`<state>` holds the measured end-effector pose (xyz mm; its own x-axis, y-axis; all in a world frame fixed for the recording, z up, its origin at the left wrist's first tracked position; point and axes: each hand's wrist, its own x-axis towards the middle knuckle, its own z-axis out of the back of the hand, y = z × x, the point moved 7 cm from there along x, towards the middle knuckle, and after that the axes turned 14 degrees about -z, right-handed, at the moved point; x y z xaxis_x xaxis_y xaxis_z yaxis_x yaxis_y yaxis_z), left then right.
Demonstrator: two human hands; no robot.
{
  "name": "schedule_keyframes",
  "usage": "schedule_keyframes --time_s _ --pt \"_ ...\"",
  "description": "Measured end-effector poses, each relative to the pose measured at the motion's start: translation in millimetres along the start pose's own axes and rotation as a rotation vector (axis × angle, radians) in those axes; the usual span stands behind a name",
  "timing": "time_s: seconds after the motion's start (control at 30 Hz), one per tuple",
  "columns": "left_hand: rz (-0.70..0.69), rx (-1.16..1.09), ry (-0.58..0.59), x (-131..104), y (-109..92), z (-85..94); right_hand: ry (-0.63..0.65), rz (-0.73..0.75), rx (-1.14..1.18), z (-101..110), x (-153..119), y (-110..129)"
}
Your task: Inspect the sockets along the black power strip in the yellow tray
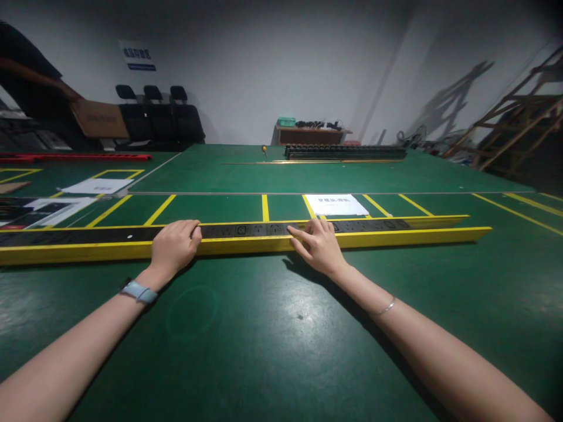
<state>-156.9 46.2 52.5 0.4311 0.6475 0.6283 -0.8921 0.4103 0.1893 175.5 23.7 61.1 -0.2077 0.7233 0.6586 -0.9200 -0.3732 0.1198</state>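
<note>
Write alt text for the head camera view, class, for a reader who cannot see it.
Two bare hands rest on a long black socket strip lying in a yellow channel across a green table: the left hand curls over its near edge, and the right hand touches the strip with spread fingers.
</note>
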Motion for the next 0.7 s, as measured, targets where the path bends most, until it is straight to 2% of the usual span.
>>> schedule_keyframes --time_s 0.2,0.37,0.7 --pt "-0.010 0.011 -0.004 0.3 0.0 1.0 -0.063 0.004 0.024 3.7 6.5 -8.2" --pt "-0.018 0.016 -0.010 0.2 0.4 1.0 -0.111 0.016 -0.005 7.3 0.4 -19.9" --pt "-0.010 0.022 -0.017 -0.2 0.7 0.1 -0.024 0.060 0.006 0.4 -3.4 -1.4"
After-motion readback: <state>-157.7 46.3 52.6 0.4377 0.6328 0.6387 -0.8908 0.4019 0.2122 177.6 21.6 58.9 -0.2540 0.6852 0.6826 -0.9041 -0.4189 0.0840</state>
